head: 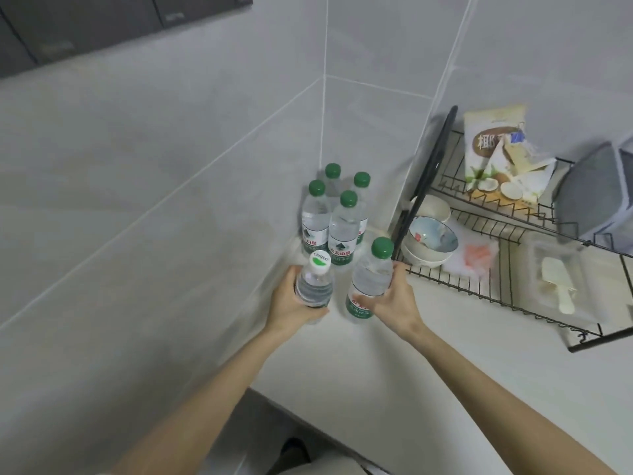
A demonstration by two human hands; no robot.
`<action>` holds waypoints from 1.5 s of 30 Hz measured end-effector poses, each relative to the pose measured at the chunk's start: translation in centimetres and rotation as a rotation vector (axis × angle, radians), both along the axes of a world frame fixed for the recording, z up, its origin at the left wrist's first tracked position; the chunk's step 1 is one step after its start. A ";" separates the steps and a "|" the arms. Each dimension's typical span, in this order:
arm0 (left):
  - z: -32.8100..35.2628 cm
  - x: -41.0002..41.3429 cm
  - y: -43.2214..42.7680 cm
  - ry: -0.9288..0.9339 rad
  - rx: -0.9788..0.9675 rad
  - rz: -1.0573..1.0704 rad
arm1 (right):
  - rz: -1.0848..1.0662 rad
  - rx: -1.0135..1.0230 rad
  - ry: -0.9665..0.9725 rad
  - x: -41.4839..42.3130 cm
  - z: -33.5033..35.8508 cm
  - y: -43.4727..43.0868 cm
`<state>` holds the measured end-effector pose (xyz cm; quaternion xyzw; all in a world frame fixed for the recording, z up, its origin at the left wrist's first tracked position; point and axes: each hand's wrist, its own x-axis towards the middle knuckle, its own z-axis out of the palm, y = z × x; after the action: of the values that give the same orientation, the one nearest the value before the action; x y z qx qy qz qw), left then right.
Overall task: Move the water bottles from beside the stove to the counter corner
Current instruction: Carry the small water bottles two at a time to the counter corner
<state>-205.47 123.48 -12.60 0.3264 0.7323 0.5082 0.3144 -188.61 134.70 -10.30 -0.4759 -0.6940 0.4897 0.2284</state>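
Clear plastic bottle with a white cap (314, 282): your left hand (291, 301) grips it, fingers curled round its body, low over the tabletop (411, 389) beside the tiled wall. Clear bottle with a green cap (368, 279): your right hand (394, 299) grips it round the middle, at 3 o'clock of the first, slightly tilted. Whether either base touches the tabletop cannot be told. Four green-capped bottles (342, 231) stand upright in a tight cluster in the tabletop corner, at 12 o'clock of your hands, just beyond them. Black wire rack (479, 298): at 3 o'clock of the cluster, holding stacked bowls (432, 241), a clear box (555, 279) and, on its upper tier, a snack bag (496, 159).
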 end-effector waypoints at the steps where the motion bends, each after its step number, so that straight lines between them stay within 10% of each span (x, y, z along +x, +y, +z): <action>1: -0.4 -0.3 0.4 -0.006 0.001 -0.020 | 0.006 -0.005 -0.016 -0.1 -0.1 0.1; 26: 1.6 -0.3 0.9 0.047 -0.045 -0.124 | 0.225 0.150 0.002 2.1 3.9 2.1; 35: 9.1 -1.2 2.1 0.645 -0.003 -0.230 | 0.623 0.683 -0.475 1.4 8.2 4.1; 45: 9.6 -1.2 2.1 0.616 -0.068 -0.212 | 0.542 0.675 -0.611 -1.7 9.8 7.5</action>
<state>-206.69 125.57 -3.05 0.5285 0.7716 0.3252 0.1399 -190.34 142.25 -0.50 -0.3003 -0.9461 0.1196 0.0213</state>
